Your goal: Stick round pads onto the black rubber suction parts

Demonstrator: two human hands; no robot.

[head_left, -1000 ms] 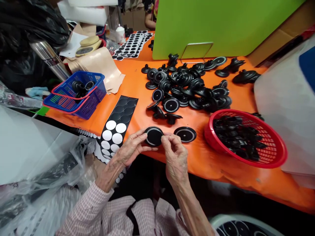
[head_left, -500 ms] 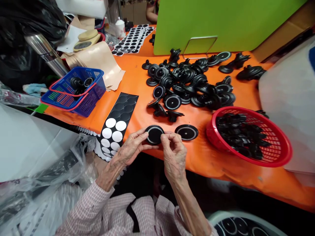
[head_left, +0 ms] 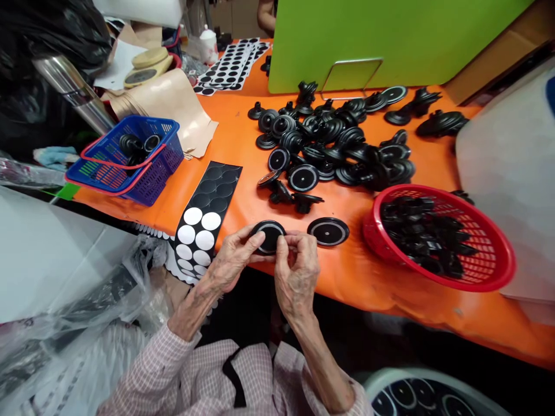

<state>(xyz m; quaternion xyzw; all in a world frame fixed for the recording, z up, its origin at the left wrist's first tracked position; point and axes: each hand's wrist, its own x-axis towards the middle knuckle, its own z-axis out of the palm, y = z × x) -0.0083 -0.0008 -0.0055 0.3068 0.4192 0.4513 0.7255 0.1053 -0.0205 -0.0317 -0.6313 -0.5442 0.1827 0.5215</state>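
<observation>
Head view: the left hand (head_left: pixel 229 258) and right hand (head_left: pixel 298 274) pinched opposite edges of the black disc (head_left: pixel 272 237) between their fingers, over the counter (head_left: pixel 347 286), left of a second disc (head_left: pixel 328 232).

Underside of held blk disc (head_left: pixel 272 236) hidden, w/ some L hand (head_left: pixel 232 260) fingers behind it.
Tips of R hand's (head_left: pixel 297 271) curled fingers partly hidden too. Lower pcs in blk pile (head_left: pixel 332 132) covered, can't count. Red basket (head_left: pixel 375 234) contents too dark to sort. Green board (head_left: pixel 399 40) cut by top edge, as is co-worker's arm (head_left: pixel 266 18). Wht tub (head_left: pixel 369 386) cut at btm; bottle (head_left: pixel 208 47) print too small.
</observation>
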